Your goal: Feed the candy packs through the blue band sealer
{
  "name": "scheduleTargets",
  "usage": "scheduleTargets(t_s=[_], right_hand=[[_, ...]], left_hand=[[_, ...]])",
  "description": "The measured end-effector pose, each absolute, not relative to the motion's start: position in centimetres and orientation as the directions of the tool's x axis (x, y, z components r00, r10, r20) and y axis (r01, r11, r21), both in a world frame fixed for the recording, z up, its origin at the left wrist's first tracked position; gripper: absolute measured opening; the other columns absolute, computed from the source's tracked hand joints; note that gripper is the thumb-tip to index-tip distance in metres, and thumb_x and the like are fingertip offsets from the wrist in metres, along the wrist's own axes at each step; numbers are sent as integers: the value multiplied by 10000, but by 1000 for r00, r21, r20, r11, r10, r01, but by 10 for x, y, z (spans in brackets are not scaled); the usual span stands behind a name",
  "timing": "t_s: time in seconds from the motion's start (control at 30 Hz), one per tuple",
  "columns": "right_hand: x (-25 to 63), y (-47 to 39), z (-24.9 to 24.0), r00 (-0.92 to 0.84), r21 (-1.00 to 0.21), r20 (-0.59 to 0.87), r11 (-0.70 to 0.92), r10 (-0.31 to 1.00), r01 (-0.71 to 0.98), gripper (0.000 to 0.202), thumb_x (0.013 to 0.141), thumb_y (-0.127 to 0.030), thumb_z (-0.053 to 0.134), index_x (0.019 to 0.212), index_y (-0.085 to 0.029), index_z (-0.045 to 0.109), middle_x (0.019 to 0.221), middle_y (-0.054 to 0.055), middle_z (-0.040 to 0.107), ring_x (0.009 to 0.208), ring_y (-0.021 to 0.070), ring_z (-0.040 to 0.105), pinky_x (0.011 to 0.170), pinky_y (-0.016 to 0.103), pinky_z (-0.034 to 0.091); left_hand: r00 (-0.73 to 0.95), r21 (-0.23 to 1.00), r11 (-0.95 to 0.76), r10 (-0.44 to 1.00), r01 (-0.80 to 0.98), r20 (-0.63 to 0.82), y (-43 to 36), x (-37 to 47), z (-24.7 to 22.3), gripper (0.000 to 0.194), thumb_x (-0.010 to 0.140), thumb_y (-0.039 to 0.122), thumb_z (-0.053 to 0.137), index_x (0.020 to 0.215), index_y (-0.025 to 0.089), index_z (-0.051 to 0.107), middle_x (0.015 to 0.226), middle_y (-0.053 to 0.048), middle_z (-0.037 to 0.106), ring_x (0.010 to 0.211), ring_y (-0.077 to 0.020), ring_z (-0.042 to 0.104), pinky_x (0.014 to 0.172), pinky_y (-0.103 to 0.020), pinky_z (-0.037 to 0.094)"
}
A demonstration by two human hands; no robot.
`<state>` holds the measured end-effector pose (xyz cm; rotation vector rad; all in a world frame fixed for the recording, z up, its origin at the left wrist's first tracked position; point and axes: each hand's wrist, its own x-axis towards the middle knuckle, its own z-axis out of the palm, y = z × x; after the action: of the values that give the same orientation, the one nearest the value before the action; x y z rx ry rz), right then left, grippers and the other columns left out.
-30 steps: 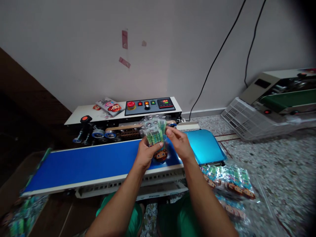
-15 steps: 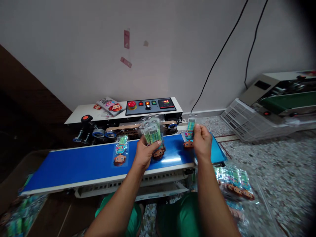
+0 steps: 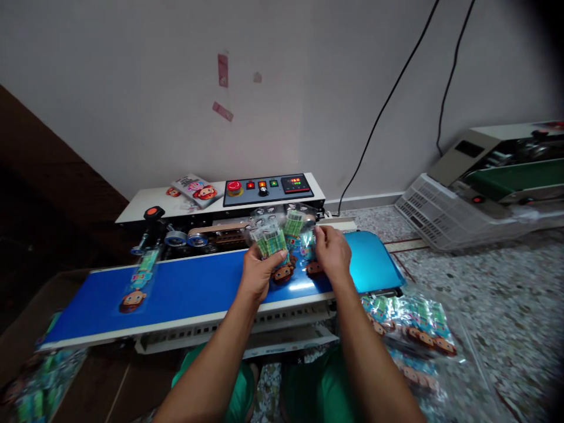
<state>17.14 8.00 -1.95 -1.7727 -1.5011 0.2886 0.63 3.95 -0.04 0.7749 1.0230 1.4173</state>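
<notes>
My left hand is closed round a fanned stack of clear printed packets with green tops and a cartoon face at the bottom, held above the blue belt. Just right of the stack, my right hand pinches the edge of a single packet, its face end low over the belt. Another packet shows between the two hands; what holds it I cannot tell. Farther left, a lone packet lies flat on the belt, its top edge by the rollers.
Behind the belt stands the machine's control panel, with a booklet on its housing. More packets lie at the lower right. A box holds packets at lower left. A white crate and second machine stand right.
The lone packet has travelled left along the belt. My right hand has moved left with its packet, close to the stack. My left hand has stayed nearly where it was.
</notes>
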Motion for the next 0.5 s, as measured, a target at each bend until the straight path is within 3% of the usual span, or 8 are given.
scheduleTargets(t_s=[0.1,0.17,0.23,0.37,0.5], right_hand=[[158,69,-7,169,-900,350,281,921,333,408,900,-478,401,1061,-182,632,1012,77,667,942,200,591,790,318,437],[149,63,-2,115,-937,350,344,930,64,417,897,-493,401,1083,-196,625,1034,62,667,966,194,596,826,329,450],[141,59,-1,120,-934,340,350,933,-75,406,879,-499,438,1081,-199,621,1030,59,667,956,189,601,834,335,454],[134,60,-4,260,-940,310,335,915,-61,300,824,-455,555,945,-188,622,868,12,650,797,140,582,744,273,450],[159,65,-8,491,-939,312,341,814,31,321,850,-490,482,957,-199,565,808,-16,595,692,115,548,660,246,432]], left_hand=[[-120,903,36,988,-428,-96,40,7,-1,367,560,206,797,894,164,651,814,-6,712,715,-157,654,741,-304,499],[-118,894,32,989,-447,-94,40,8,-1,367,564,209,797,896,164,645,808,-5,709,703,-155,654,733,-305,501],[-126,886,27,987,-463,-96,39,9,1,360,564,205,798,887,167,643,796,2,706,684,-148,652,716,-297,502],[-108,881,38,989,-472,-101,38,10,2,346,562,210,799,876,184,656,789,8,710,693,-151,657,720,-298,503],[-111,897,50,988,-439,-110,38,8,0,345,548,218,804,861,177,666,808,-3,714,722,-154,654,744,-292,493]])
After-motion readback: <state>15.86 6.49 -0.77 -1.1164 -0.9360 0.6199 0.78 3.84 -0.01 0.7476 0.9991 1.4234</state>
